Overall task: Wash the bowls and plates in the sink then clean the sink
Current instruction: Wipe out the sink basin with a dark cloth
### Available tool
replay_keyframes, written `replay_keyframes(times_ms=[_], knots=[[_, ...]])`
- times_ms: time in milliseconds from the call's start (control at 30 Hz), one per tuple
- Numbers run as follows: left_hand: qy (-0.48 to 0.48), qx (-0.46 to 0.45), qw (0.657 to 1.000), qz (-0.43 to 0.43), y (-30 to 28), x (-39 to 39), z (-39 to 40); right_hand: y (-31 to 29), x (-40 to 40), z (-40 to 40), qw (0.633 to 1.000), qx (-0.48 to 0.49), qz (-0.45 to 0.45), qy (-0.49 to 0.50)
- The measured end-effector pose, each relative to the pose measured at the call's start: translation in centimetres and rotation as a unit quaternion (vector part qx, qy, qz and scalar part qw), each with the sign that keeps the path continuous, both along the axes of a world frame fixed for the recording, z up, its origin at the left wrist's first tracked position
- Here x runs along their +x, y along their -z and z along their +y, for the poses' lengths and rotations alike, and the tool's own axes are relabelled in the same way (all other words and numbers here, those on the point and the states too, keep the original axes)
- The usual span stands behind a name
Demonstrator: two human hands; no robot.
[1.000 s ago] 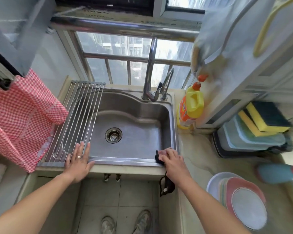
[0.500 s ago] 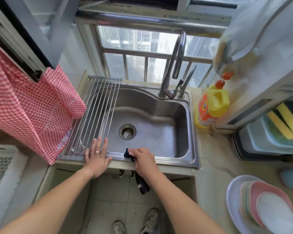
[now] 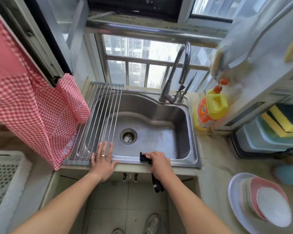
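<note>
sink [image 3: 159, 162] front rim: dark cloth [image 3: 145, 157] under right hand [image 3: 160, 164] (pressed).

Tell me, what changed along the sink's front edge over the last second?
The right hand, gripping the dark cloth, slid left along the sink front rim, from near the right corner toward the middle. The left hand stayed flat on the rim and drying rack. The plates stayed stacked on the counter.

Home kitchen: steel sink [image 3: 184, 115] with faucet [image 3: 174, 78], dish soap bottle [image 3: 210, 110], sponges [image 3: 284, 119], stacked plates [image 3: 264, 203] on counter [image 3: 213, 157].
</note>
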State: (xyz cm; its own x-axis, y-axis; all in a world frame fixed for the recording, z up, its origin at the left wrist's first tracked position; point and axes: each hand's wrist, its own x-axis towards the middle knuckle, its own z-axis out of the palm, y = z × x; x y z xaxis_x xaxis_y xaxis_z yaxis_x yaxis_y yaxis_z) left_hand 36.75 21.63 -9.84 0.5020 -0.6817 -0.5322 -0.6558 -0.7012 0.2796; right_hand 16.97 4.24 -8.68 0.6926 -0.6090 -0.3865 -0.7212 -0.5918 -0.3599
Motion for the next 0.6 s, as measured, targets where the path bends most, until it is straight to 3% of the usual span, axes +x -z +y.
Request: replay_keyframes(times_ms=[300, 467, 600], knots=[[-0.024, -0.097, 0.992, -0.082, 0.4, -0.7, 0.1, -2.1, -7.6, -4.9, 0.992, -0.056, 0.100, 0.061], [-0.051, -0.124, 0.975, -0.176, 0.6, -0.8, -1.8, -2.5, -10.5, -8.2, 0.978, -0.122, 0.125, 0.110], [-0.082, -0.112, 0.969, -0.206, 0.7, -1.2, -3.6, -3.0, -9.4, -10.1, 0.973, -0.152, 0.159, 0.071]])
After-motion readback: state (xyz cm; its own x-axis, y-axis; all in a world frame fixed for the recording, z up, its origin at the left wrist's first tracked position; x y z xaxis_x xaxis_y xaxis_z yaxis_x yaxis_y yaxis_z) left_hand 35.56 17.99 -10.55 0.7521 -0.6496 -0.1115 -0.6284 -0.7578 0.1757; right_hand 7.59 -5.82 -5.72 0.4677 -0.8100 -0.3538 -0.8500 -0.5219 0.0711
